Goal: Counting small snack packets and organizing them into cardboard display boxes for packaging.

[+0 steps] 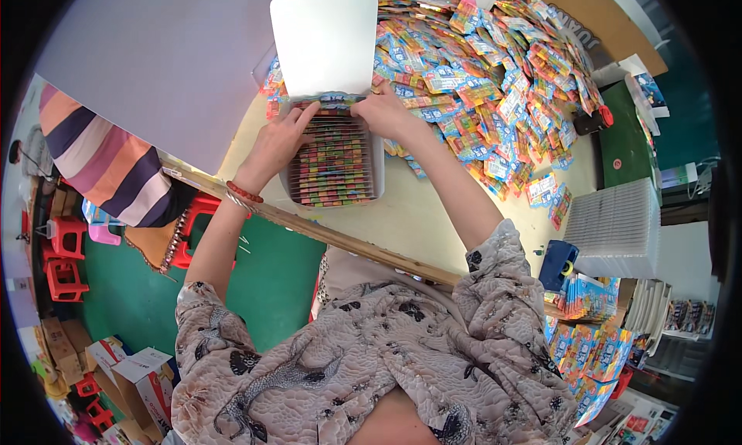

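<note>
An open box (376, 194) with pale walls holds small colourful candy packets (332, 163), standing on edge in a tight row. Its white lid (325, 43) is raised at the far side. My left hand (280, 142) reaches over the box's left wall, fingers stretched and apart, the fingertips touching the far end of the row. Curled at the far right corner, my right hand (384, 114) has its thumb and fingers closed on the right end of the farthest packet (338, 101). Part of that packet is hidden behind the hands.
A big heap of loose packets (479, 81) spreads over the pale table (433, 213) to the right. Stacked clear plastic trays (614, 225) stand at the right edge. A large grey-white panel (162, 51) lies at the left. Red stools (68, 279) and cartons (139, 375) are on the green floor.
</note>
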A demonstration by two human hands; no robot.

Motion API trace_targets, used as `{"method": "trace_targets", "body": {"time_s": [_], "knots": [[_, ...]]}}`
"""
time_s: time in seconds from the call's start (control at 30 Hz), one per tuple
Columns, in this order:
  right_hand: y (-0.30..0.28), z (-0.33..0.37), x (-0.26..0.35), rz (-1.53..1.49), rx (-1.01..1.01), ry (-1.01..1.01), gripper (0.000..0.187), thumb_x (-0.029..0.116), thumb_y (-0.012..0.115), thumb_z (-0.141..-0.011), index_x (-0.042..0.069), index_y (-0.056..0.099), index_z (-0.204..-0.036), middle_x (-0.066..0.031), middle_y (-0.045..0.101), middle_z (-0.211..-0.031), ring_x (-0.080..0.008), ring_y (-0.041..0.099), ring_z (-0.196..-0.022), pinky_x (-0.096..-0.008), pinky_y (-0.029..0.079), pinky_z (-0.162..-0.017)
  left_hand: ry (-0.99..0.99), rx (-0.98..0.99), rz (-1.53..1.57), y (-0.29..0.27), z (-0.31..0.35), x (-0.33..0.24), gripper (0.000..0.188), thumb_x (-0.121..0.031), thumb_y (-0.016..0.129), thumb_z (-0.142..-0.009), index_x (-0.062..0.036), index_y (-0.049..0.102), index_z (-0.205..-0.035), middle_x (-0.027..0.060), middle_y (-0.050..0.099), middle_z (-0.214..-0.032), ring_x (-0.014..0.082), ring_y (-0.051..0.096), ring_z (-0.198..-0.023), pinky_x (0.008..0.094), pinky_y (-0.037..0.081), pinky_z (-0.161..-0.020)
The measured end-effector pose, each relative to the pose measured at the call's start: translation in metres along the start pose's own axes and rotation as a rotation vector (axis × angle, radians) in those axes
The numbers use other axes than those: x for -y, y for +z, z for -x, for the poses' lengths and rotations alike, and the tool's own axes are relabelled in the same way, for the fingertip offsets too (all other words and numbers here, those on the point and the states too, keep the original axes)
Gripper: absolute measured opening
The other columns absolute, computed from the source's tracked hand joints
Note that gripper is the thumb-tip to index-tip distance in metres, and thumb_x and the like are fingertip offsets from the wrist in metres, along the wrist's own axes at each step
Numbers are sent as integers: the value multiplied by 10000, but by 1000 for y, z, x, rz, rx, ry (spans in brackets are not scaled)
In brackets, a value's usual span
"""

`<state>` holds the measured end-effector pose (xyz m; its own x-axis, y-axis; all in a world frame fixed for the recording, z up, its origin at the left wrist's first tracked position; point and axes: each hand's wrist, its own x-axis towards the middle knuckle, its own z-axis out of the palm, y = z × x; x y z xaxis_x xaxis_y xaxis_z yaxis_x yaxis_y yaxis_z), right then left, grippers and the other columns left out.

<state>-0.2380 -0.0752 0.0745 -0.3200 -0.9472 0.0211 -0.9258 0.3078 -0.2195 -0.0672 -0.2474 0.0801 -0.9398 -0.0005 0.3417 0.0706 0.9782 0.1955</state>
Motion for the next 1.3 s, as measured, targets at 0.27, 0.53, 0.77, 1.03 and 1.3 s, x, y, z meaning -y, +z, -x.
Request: {"method": "trace_targets", "body": {"time_s": [0.27, 0.53, 0.77, 1.03, 1.3], "knots": [[-3, -8, 14, 302, 84, -72, 124, 9, 545, -739, 59, 659, -744, -122, 645, -732, -302, 645, -794, -467, 363, -968, 33, 89, 16, 3, -2, 14, 315, -88, 548, -873, -73, 513, -1185, 126, 616, -999, 314, 636, -811, 390, 533, -688], [20, 7, 11, 427, -402, -199, 161, 91, 548, -786, 104, 681, -698, -56, 643, -659, -240, 641, -773, -506, 357, -916, 99, -38, -181, 31, -3, 23, 214, -18, 521, -789, -27, 617, -981, 93, 592, -880, 272, 562, -955, 384, 502, -777], [20, 0, 30, 565, -139, 27, 178, 114, 562, -786, 122, 685, -658, -36, 638, -657, -204, 626, -794, -547, 335, -939, -104, 63, -169, 25, -11, -1, 257, -76, 563, -803, -30, 612, -1052, 83, 584, -983, 252, 530, -1028, 376, 458, -876], [-4, 24, 28, -110, -637, 254, 327, 296, 644, -814, 33, 583, -999, -145, 658, -855, -333, 629, -834, -443, 466, -772, -28, 54, -233, 41, -8, -2, 654, -479, 399, -955, -40, 321, -1434, 99, 259, -1524, 276, 286, -1384, 504, 177, -1123], [44, 32, 14, -400, -283, 576, 458, 139, 477, -858, -1, 410, -1288, -304, 614, -965, -455, 600, -890, -547, 457, -803, 38, 199, -310, 17, -8, -5, 663, -484, 397, -955, -79, 267, -1463, 126, 259, -1519, 284, 255, -1399, 536, 186, -1112]]}}
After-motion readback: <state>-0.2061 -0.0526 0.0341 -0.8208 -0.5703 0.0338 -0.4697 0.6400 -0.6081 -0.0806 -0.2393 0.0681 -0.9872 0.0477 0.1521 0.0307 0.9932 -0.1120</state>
